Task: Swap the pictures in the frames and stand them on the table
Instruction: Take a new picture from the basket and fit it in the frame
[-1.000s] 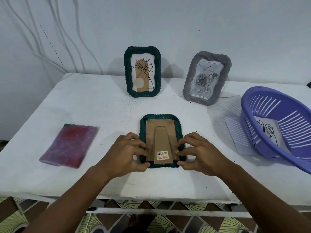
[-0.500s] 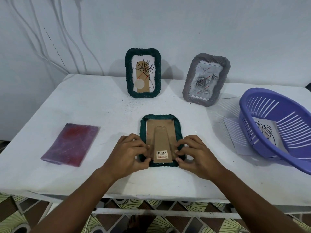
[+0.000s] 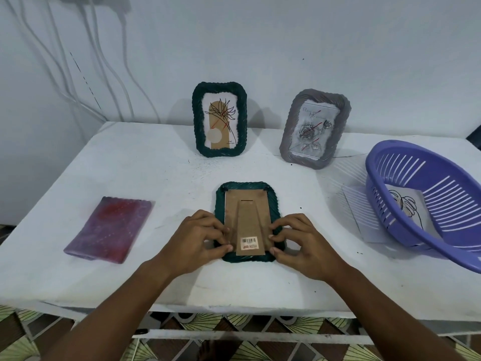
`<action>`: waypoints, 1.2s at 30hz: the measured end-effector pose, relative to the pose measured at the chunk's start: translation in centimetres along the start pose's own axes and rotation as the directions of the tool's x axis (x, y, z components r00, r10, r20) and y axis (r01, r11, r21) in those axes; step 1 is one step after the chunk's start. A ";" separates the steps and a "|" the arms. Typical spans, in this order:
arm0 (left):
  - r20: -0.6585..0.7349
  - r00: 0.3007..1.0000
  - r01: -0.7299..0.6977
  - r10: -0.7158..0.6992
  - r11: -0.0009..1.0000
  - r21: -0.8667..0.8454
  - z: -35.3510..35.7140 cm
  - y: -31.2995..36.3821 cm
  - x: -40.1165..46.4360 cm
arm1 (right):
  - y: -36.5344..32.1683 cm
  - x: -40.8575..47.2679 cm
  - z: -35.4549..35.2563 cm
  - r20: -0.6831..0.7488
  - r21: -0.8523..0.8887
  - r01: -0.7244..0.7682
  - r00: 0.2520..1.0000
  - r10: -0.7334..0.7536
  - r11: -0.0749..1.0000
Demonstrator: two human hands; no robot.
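White desk [image 3: 145, 168] against a pale wall, frame face-down near its front edge.
Left hand [image 3: 194, 243] and right hand [image 3: 303, 243] pinch the green frame's [image 3: 248, 190] lower sides with curled fingers; bare desk lies between it and the purple basket [image 3: 426, 204].

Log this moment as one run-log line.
phase: working backing board | left hand: grips face-down green frame | right hand: grips same frame | standing: green frame, grey frame
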State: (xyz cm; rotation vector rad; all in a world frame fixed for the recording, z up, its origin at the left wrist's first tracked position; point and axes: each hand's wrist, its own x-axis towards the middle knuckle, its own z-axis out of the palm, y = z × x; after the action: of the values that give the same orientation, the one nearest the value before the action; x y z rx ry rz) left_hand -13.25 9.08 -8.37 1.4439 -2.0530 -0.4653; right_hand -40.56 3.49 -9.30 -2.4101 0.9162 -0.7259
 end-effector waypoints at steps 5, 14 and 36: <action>-0.107 0.988 0.114 -0.113 0.994 0.002 -0.7 1.2 1.2 | -0.4 1.2 -0.4 -0.111 0.134 -0.281 0.949 0.297 0.950; 0.010 0.972 0.233 -0.237 0.963 0.134 -0.6 2.2 3.6 | -1.3 5.8 -0.7 -0.009 -0.011 -0.673 0.740 0.673 0.740; 0.144 0.838 0.484 -0.526 0.595 -0.642 -3.0 8.8 7.3 | -7.9 7.5 -4.6 -0.108 0.647 -0.397 0.797 0.594 0.651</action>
State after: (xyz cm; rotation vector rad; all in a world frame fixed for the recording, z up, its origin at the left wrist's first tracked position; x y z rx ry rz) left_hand -19.58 5.55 0.93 1.5138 -1.1618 -1.2281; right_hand -34.95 2.44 1.07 -1.3988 1.1950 -1.0021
